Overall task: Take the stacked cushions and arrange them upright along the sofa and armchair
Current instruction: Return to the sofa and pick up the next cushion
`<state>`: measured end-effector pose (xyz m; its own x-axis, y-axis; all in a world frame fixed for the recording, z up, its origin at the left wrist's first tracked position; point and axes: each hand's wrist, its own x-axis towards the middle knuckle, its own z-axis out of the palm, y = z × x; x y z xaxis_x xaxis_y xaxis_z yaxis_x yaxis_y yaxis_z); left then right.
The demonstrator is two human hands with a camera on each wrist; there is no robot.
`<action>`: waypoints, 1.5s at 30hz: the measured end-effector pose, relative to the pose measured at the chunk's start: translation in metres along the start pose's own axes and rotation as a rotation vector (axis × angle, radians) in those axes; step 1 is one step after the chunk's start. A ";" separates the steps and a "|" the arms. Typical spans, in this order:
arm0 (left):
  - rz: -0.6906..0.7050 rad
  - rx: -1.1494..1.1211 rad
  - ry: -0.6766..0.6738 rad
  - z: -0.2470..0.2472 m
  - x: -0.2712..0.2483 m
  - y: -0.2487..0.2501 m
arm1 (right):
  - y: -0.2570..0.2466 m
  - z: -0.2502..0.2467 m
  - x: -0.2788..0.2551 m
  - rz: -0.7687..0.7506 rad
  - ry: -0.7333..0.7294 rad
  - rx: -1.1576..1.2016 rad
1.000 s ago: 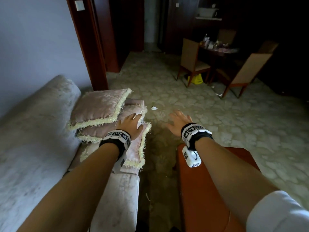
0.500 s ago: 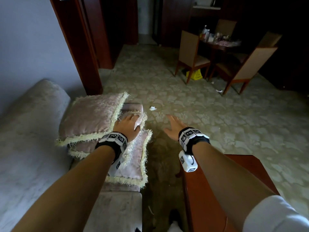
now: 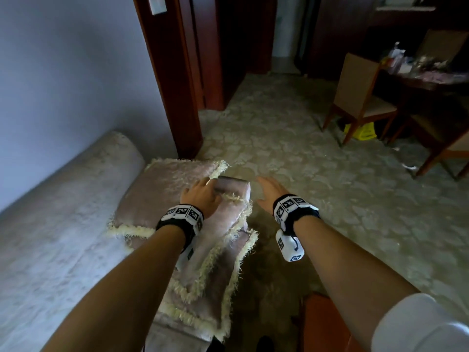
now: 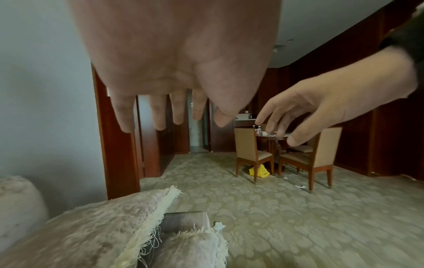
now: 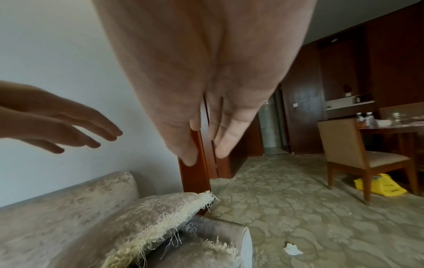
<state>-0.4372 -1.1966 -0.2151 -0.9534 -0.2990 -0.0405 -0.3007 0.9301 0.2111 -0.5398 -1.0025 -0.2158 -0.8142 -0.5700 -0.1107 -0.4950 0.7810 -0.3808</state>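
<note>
At sofa end: stacked cushions [image 3: 177,214], three visible, lying flat and offset against the armrest [image 3: 234,185]; none upright yet.
Top cushion: pink fabric, pale fringe; far corner overlapping the armrest.
Left hand [image 3: 200,196]: above the stack near the top cushion's fringed corner; fingers straight and spread, holding nothing. Contact with the fabric not clear from the head view; wrist view suggests a gap.
Right hand [image 3: 269,191]: over the floor just beside the armrest, apart from the stack; fingers extended and relaxed, empty.
Reason for placement: one hand on each side of the stack, likely preparing a two-handed lift of the top cushion.
Stage of task: judged as the start, with no cushion lifted.
Handling note: soft filling and loose fringe; grip on the body rather than the fringe advisable.
Sofa [image 3: 63,237]: pale patterned upholstery, rolled backrest against a white wall.
Floor: light carpet with a floral pattern; small white scrap [image 5: 292,249] near the armrest.
Room: dark wooden door frame [image 3: 175,80]; dining chairs [image 3: 360,97] and a cluttered table beyond; yellow bag [image 3: 360,130] under one chair; wooden furniture [image 3: 327,323] at lower right.
</note>
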 end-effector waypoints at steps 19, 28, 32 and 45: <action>-0.275 -0.021 -0.126 0.043 0.097 -0.032 | 0.006 0.028 0.165 -0.190 -0.163 0.041; -0.331 -0.118 -0.105 0.047 0.185 -0.075 | -0.023 0.027 0.270 -0.312 -0.224 -0.163; -0.373 -0.118 -0.106 0.048 0.201 -0.100 | -0.044 0.034 0.298 -0.361 -0.236 -0.223; -0.570 -0.179 -0.139 0.086 0.206 -0.149 | -0.088 0.097 0.361 -0.473 -0.495 -0.368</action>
<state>-0.5908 -1.3783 -0.3392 -0.6418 -0.6970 -0.3199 -0.7669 0.5782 0.2787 -0.7613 -1.3017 -0.3114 -0.3033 -0.8438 -0.4427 -0.8954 0.4113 -0.1704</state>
